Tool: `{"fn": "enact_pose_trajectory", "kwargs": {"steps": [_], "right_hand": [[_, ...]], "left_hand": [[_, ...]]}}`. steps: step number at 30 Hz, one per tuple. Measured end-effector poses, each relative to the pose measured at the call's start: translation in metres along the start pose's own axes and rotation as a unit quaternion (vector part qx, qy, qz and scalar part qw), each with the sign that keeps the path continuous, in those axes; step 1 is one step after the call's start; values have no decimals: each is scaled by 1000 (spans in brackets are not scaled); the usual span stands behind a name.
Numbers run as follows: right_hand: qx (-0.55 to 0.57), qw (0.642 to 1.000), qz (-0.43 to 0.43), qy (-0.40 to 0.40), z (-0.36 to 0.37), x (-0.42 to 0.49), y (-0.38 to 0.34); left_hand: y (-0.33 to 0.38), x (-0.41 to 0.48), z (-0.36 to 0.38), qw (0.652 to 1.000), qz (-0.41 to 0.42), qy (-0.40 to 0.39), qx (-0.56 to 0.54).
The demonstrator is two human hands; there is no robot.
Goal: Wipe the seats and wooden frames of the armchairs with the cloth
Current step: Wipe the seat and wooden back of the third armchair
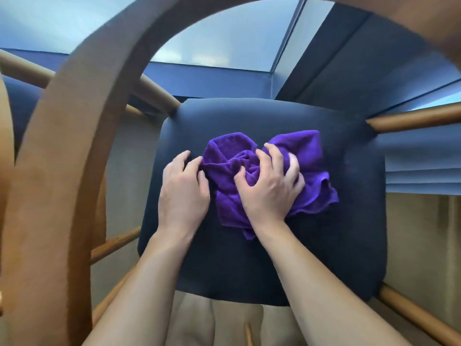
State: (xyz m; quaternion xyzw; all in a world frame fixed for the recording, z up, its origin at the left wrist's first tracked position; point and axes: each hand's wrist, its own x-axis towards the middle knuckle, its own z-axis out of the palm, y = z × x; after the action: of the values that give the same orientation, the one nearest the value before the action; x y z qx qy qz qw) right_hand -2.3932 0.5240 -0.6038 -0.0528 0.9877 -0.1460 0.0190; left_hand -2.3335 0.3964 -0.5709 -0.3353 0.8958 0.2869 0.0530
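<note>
A crumpled purple cloth (309,158) lies in the middle of the armchair's dark navy seat (324,245). My right hand (270,186) presses down on the cloth with its fingers curled into the folds. My left hand (183,193) rests on the seat at the cloth's left edge, fingertips touching the fabric. The chair's curved wooden frame (64,151) arches over the seat, close to the camera and blurred. Round wooden rails (411,119) run out from the seat's corners.
A second wooden chair part (5,136) shows at the far left edge. Behind the seat are blue-grey wall panels and a pale window (224,38). Beige floor (419,245) shows to the right and below the seat.
</note>
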Motion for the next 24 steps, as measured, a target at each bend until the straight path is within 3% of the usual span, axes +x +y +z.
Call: {"fn": "enact_pose_trajectory", "kwargs": {"steps": [3,5,8,12,18,24], "right_hand": [[40,991,-131,3,-5,-11,18],[72,986,-150,-30,-12,-9,37],[68,989,-122,-36,-21,10,68],[77,993,-84,15,-30,45,96],[40,994,51,92,-45,120,143],[27,991,70,108,-30,98,114]], "left_hand": [[9,-1,4,1000,-3,-7,13],[16,-3,8,1000,-10,-13,5],[27,-8,14,999,25,-41,-12],[43,-16,19,993,73,-94,3],[58,-24,46,971,145,-154,109],[50,-39,68,966,158,-115,171]]}}
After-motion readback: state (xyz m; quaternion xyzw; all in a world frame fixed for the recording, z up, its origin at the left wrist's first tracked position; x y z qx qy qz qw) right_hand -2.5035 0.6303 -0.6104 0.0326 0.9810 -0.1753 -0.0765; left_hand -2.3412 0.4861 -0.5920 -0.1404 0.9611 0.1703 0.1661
